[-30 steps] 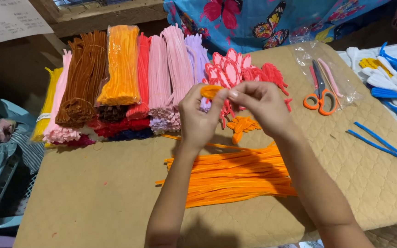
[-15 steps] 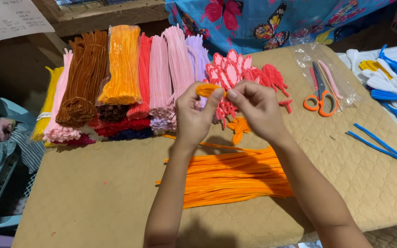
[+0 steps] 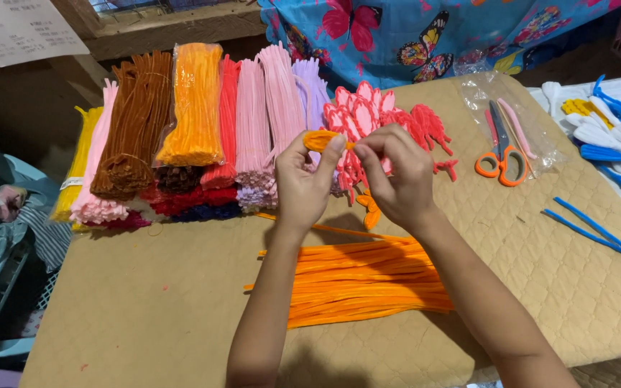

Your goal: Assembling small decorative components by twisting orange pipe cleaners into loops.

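Quilted tan mat covers the table; its front-left area is bare, and so is the strip between the scissors and the loose blue stems on the right. Far-left edge is packed with upright-lying pipe cleaner bundles: yellow, pink, brown, orange, red, light pink, lilac, ends touching each other. Loose orange pipe cleaner pile lies mid-mat, under both forearms, well clear of the mat's near edge. Red-pink shaped pieces sit just behind the hands. Clear bag with orange-handled scissors is to the right, near the far edge. Two blue stems run off toward the right edge.

Left hand is raised over the mat, thumb and fingers pinching an orange pipe cleaner. Right hand is pinched on the other end of the same piece, fingertips nearly meeting the left's. Piece is held in the air, above the bundles' near ends.
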